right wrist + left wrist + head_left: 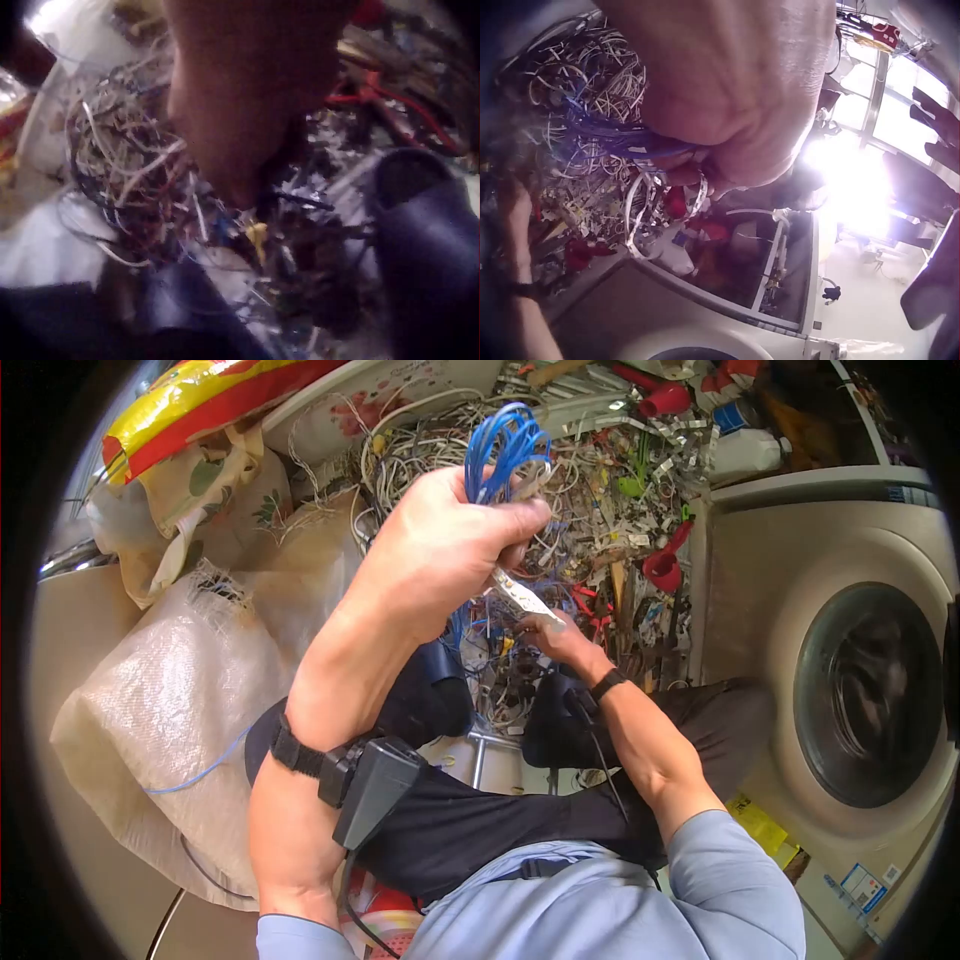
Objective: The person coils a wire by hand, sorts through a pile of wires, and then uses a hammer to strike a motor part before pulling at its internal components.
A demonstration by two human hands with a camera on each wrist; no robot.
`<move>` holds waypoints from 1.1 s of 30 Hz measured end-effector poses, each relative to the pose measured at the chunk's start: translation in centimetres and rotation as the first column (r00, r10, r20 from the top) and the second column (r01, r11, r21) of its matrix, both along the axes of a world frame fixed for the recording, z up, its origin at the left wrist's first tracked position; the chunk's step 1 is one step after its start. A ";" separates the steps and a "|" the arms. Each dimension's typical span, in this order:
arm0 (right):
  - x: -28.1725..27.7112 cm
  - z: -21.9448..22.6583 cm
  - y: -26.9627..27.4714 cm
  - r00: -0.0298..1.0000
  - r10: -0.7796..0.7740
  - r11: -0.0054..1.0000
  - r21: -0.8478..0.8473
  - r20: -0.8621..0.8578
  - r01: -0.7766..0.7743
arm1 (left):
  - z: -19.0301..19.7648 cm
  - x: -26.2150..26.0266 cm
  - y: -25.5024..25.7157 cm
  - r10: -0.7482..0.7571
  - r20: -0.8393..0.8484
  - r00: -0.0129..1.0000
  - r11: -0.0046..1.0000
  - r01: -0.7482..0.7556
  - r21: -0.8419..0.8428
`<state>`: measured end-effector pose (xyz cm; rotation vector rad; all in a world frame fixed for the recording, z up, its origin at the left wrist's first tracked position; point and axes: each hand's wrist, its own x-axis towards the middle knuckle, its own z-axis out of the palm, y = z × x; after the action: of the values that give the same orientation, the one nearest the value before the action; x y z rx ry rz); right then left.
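My left hand, raised over the pile, grips a looped bundle of thin blue cable that stands up above the fist. From under the same fist a white marked strip slants down toward my right hand and overlaps it in the head view. In the left wrist view the blue cable trails out from the fist, with a curved white strip below. My right hand points down into the scrap pile; its fingertips are dark and blurred, and I cannot tell what they hold.
Tangled cables and small scrap fill the floor ahead. Red-handled pliers and a red scoop lie among them. A front-loading washing machine stands at right. On the left is a woven sack. Dark shoes flank the pile.
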<state>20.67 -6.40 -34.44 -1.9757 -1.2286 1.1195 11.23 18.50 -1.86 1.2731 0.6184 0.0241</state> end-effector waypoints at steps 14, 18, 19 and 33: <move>-3.8 -8.0 -0.9 0.880 0.427 0.853 -0.417 0.207 -0.315 | 1.3 0.1 0.0 0.000 0.048 0.999 1.000 0.001 -0.025; -0.7 1.9 0.3 0.980 0.194 0.959 -0.220 0.050 -0.179 | 1.5 0.0 -0.1 -0.014 0.046 0.999 1.000 0.014 0.014; 0.3 2.7 0.2 0.992 0.124 0.987 -0.110 0.035 -0.119 | 1.5 0.0 -0.1 -0.038 0.066 0.997 0.999 0.037 0.015; 4.9 18.8 -0.2 0.917 0.002 0.894 -0.410 -0.400 -0.181 | 1.4 -1.0 -0.8 0.013 0.150 0.989 1.000 -0.016 0.018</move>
<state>25.57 -6.56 -15.64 -1.8721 -0.9166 1.8745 10.19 17.68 -0.41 1.2729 0.4995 0.1372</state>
